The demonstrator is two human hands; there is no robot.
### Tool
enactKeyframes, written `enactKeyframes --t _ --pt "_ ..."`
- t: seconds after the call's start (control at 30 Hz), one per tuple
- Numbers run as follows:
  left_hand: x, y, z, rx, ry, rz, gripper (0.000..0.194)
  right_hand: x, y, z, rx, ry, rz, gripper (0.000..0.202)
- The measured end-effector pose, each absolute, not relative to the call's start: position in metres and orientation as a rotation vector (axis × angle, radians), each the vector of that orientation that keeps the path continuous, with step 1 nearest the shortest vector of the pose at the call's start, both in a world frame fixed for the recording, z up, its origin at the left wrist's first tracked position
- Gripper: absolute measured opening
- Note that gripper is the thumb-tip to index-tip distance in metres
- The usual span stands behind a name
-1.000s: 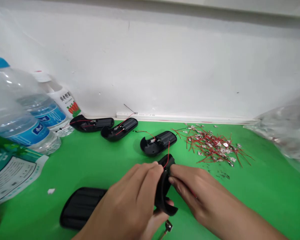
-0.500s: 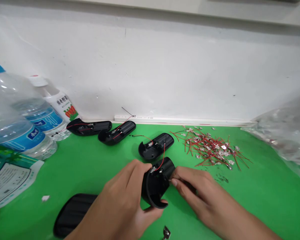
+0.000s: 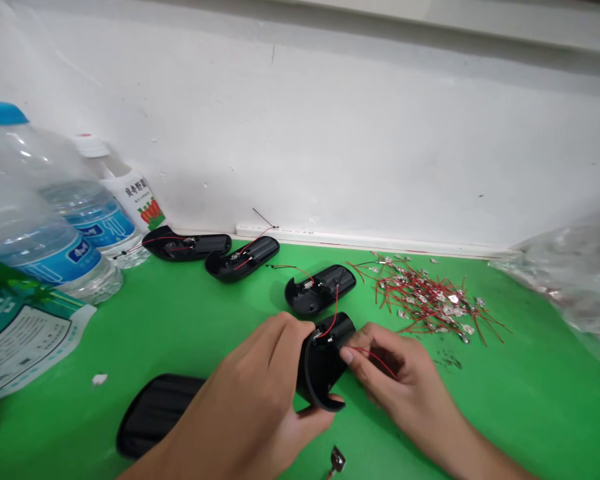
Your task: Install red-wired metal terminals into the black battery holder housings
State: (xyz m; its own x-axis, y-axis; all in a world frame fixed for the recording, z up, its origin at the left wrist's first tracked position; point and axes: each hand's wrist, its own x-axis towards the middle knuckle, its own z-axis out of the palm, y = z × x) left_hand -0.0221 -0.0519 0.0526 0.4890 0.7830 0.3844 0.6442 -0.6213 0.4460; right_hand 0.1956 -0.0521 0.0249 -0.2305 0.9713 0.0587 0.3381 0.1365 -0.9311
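My left hand [image 3: 265, 387] is closed around a black plastic housing [image 3: 325, 367], tilted with its hollow side toward me. Inside it, a red wire runs up from a small part near the rim. My right hand [image 3: 395, 373] is at the housing's right edge, thumb and forefinger pinching a red wire [image 3: 377, 359]; what sits at the wire's tip is hidden by the fingers. Just behind stands a similar black housing [image 3: 313, 297] with wires. In front of my hands lies a small metal contact plate [image 3: 337, 460] with a wire.
A pile of red wires with metal tabs [image 3: 435, 300] lies at the right. Two more wired housings [image 3: 193, 248] sit along the wall. A black shell [image 3: 157, 413] is beside my left forearm. Water bottles [image 3: 65, 257] and a green packet [image 3: 30, 340] stand left; clear plastic bag [image 3: 570, 287] right.
The view has shifted slightly. My right hand's fingers have shifted at the housing's edge, and a red wire now shows across them. My left hand keeps its hold on the housing.
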Motion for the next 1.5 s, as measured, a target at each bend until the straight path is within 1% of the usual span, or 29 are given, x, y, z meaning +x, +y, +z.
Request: enactKeyframes --t 0.13,0.33,0.53,0.67,0.83,0.93,1.13,1.37,1.5 --pt "-0.022 -0.051 0.055 2.474 1.229 0.816 0.06 0.199 -0.052 0.035 -1.242 -1.935 0.964 0.037" --pt "-0.022 -0.056 0.06 2.511 1.198 0.727 0.07 0.2 -0.055 0.049 -1.189 -2.162 0.807 0.025" --pt "-0.017 -0.058 0.064 2.54 1.172 0.686 0.058 0.202 -0.057 0.051 -1.214 -2.317 0.665 0.022" --pt "-0.017 -0.058 0.06 2.533 1.156 0.674 0.055 0.203 -0.058 0.05 -1.182 -2.412 0.592 0.02" --pt "-0.016 -0.056 0.057 2.473 1.18 0.664 0.048 0.206 -0.055 0.049 -1.132 -2.509 0.48 0.029" --pt "-0.016 -0.055 0.056 2.452 1.185 0.681 0.047 0.21 -0.052 0.049 -1.129 -2.583 0.461 0.036" --pt "-0.015 -0.054 0.057 2.463 1.19 0.669 0.046 0.216 -0.048 0.057 -1.057 -2.742 0.324 0.04" --pt "-0.017 -0.055 0.061 2.458 1.156 0.683 0.052 0.221 -0.047 0.061 -1.054 -2.852 0.21 0.043" --pt "-0.016 -0.056 0.059 2.422 1.15 0.743 0.055 0.221 -0.043 0.062 -1.013 -2.891 0.203 0.04"
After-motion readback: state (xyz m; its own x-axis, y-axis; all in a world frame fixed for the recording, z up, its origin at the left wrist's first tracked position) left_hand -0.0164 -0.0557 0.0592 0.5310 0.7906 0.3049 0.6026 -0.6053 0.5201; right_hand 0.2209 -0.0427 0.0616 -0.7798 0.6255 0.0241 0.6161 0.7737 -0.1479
